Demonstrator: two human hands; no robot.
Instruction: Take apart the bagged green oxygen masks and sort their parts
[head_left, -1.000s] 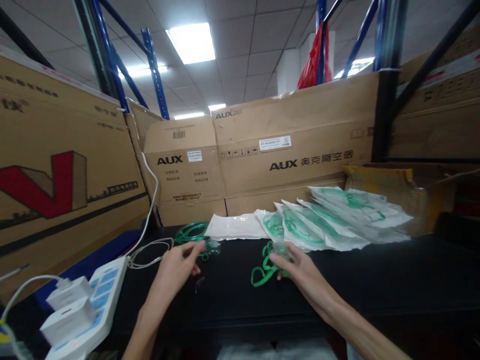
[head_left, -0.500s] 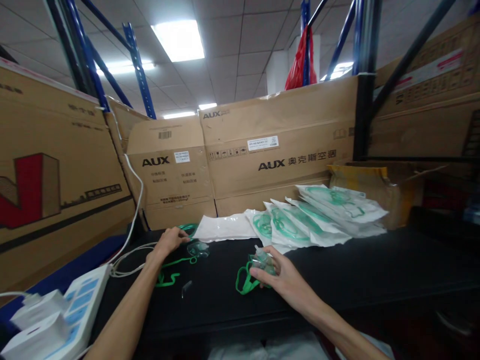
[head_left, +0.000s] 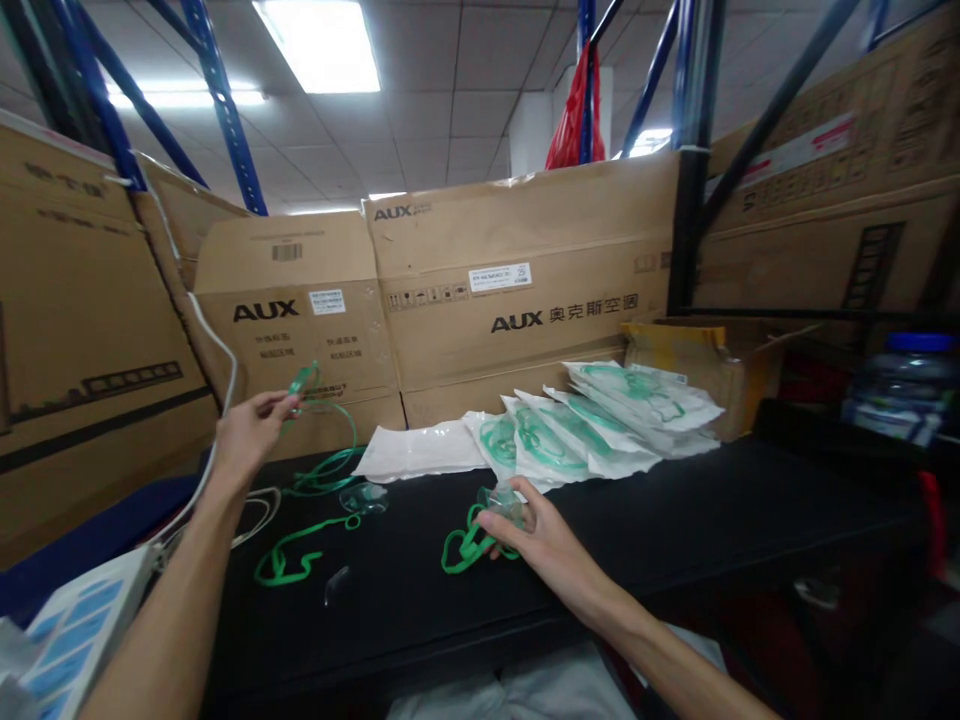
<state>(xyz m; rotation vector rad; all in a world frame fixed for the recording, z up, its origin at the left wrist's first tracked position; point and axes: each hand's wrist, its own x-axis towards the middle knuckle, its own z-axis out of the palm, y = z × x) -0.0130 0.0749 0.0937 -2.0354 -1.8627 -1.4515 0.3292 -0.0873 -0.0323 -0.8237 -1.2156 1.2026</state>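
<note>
I am pinching green tubing (head_left: 304,380) in the left hand (head_left: 251,435) above the black table (head_left: 405,590) and gripping a clear, green-strapped mask (head_left: 501,502) in the right hand (head_left: 544,530).

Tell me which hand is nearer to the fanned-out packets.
Right. The right hand, holding a clear mask, is just in front of the fanned-out packets; the left hand, pinching green tubing, is raised off to their left.

The green tube (head_left: 334,464) hangs looped from the left hand (head_left: 253,432) to the surface (head_left: 405,610); the clear mask (head_left: 504,504), green strap (head_left: 466,550) bunched leftward, is in the right hand (head_left: 534,530).
</note>
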